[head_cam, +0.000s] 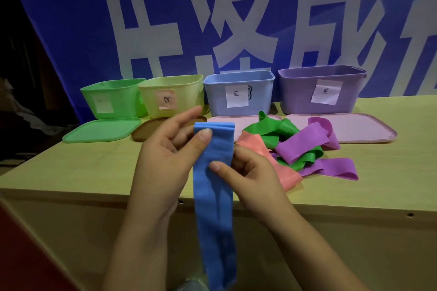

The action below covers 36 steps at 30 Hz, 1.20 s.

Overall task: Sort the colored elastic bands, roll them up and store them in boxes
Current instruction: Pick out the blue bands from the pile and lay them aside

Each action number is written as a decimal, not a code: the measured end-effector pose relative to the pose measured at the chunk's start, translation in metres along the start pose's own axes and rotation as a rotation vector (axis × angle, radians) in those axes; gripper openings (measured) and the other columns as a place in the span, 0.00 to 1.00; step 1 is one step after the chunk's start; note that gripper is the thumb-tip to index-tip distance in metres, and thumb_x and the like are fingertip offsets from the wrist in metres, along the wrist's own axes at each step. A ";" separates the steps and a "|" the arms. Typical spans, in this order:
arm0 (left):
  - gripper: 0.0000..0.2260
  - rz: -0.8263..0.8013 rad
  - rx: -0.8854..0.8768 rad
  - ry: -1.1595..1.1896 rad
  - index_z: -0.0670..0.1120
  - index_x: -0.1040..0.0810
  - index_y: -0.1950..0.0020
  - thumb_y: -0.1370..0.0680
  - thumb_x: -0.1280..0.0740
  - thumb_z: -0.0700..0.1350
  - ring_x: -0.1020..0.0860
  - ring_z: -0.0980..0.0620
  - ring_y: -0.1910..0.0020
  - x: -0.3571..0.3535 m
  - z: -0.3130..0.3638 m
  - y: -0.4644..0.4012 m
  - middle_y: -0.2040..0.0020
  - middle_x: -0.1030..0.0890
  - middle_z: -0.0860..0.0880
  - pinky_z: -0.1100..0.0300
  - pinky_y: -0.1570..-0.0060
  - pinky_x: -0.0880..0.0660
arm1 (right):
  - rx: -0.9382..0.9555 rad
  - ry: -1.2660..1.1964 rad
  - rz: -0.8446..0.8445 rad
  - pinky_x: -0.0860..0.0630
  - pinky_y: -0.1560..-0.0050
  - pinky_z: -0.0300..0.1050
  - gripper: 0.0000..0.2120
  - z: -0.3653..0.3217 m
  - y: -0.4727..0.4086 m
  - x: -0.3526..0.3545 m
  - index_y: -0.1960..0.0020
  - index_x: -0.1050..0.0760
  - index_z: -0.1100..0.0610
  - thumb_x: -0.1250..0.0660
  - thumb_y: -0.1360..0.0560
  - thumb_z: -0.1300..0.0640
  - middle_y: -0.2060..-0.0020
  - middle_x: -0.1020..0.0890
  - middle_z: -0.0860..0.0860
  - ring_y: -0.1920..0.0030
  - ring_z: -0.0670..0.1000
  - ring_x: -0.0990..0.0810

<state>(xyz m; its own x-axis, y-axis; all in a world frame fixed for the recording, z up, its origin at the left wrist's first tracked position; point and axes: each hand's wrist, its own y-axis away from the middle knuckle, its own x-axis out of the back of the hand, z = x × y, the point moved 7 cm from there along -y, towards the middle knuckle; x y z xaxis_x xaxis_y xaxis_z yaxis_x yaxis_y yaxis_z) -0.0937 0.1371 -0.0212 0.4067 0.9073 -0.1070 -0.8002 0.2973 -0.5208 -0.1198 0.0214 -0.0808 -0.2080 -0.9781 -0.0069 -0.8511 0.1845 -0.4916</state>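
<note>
Four boxes (pixel 238 92) on wooden table (pixel 94 172), blue banner (pixel 71 30) behind.

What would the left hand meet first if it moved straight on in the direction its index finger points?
Probably the yellow box: the left hand points its index finger up and away toward it. Depth is unclear from this one view.

Boxes (pixel 238 92) open-topped; lids (pixel 343 127) & band pile (pixel 300 146) block front.

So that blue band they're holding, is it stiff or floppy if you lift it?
Probably floppy: the blue band hangs straight down past the table edge from where the left hand and right hand pinch it. Likely light too, since fingertips alone hold it. Its folded top suggests it bends and should roll easily.
</note>
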 end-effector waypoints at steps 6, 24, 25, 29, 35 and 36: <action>0.08 0.012 -0.005 -0.089 0.47 0.20 0.56 0.28 0.32 0.34 0.19 0.58 0.65 -0.002 0.003 -0.009 0.66 0.16 0.54 0.66 0.63 0.22 | 0.016 0.076 -0.023 0.22 0.56 0.37 0.08 -0.006 -0.001 0.004 0.50 0.24 0.47 0.34 0.24 0.60 0.58 0.17 0.40 0.55 0.41 0.19; 0.05 0.219 -0.181 -0.165 0.48 0.20 0.52 0.25 0.32 0.39 0.17 0.54 0.58 0.019 0.070 -0.084 0.59 0.16 0.51 0.60 0.57 0.20 | -0.063 0.283 -0.115 0.30 0.58 0.40 0.09 0.039 0.010 -0.004 0.44 0.30 0.43 0.40 0.23 0.45 0.64 0.24 0.49 0.61 0.41 0.25; 0.05 0.213 -0.176 -0.164 0.47 0.20 0.51 0.25 0.32 0.39 0.17 0.54 0.58 0.019 0.071 -0.086 0.58 0.16 0.50 0.60 0.58 0.20 | -0.049 0.277 -0.072 0.28 0.56 0.41 0.09 0.038 0.009 0.001 0.44 0.32 0.39 0.42 0.23 0.43 0.61 0.22 0.47 0.58 0.41 0.23; 0.05 0.178 -0.168 -0.144 0.45 0.20 0.50 0.25 0.32 0.39 0.17 0.53 0.57 0.017 0.074 -0.086 0.57 0.16 0.50 0.61 0.59 0.21 | 0.044 0.270 0.021 0.28 0.61 0.45 0.03 0.028 0.006 0.008 0.54 0.31 0.40 0.43 0.25 0.46 0.62 0.24 0.44 0.64 0.43 0.26; 0.07 0.154 -0.149 -0.147 0.45 0.21 0.47 0.24 0.32 0.41 0.17 0.52 0.55 0.013 0.072 -0.085 0.55 0.17 0.49 0.59 0.58 0.21 | 0.059 0.178 0.028 0.27 0.60 0.38 0.07 0.027 0.003 0.008 0.54 0.31 0.50 0.35 0.26 0.60 0.60 0.22 0.45 0.61 0.43 0.23; 0.06 0.150 -0.149 -0.147 0.46 0.21 0.48 0.24 0.32 0.41 0.17 0.52 0.55 0.012 0.072 -0.085 0.55 0.16 0.49 0.60 0.58 0.21 | 0.073 0.184 0.035 0.28 0.62 0.36 0.10 0.025 0.003 0.009 0.55 0.33 0.50 0.34 0.27 0.62 0.59 0.21 0.45 0.63 0.42 0.23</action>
<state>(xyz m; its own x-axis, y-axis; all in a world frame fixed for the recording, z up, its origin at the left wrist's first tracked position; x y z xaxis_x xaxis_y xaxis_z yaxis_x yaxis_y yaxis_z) -0.0524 0.1439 0.0831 0.2114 0.9746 -0.0737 -0.7683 0.1191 -0.6289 -0.1123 0.0112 -0.1045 -0.3269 -0.9359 0.1313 -0.8060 0.2036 -0.5558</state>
